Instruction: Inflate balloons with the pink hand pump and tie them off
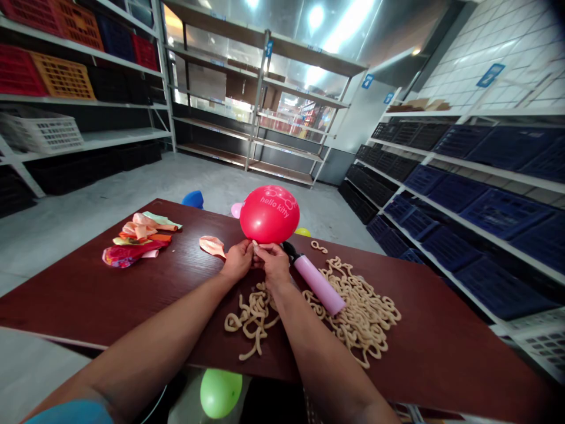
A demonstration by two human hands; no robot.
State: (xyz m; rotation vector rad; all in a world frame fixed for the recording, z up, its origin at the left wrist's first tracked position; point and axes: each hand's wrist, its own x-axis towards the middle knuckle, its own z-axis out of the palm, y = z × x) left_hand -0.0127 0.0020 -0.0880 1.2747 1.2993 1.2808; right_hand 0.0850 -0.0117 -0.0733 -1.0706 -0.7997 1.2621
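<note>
A red inflated balloon [268, 221] printed with "hello kitty" stands above the middle of the table, its neck pointing down. My left hand [239, 259] pinches the neck from the left. From the right, my right hand [272, 260] pinches the same spot, fingertips meeting. The neck itself is mostly hidden by my fingers. Just right of my right hand lies a pink hand pump [320, 284] with a black end, resting partly on a heap of beige, curly cord-like pieces [366, 312]. A smaller bunch of these pieces [253, 318] lies below my hands.
Flat balloons [139, 238] are piled at the table's left, with a single peach one [212, 246] nearer my hands. A green balloon [220, 393] is below the table's front edge [265, 372]. Shelves with blue crates [481, 206] line the right; a blue object [193, 199] stands beyond the table.
</note>
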